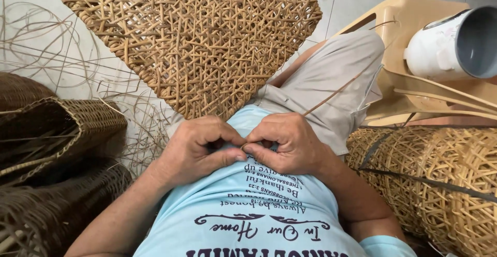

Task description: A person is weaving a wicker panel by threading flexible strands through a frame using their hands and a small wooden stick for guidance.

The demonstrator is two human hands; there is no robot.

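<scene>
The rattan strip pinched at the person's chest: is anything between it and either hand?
Nothing visible. The left hand and right hand meet fingertip to fingertip against the light blue shirt, both pinching the thin rattan strip, which runs up and right over the lap. The woven panel lies beyond the hands, apart.

The woven cane panel (196, 39) blocks the way ahead; dark baskets (57, 132) crowd the left, pale baskets (440, 184) and a plastic stool (404, 18) the right. Bare floor (36, 50) opens far left.
</scene>
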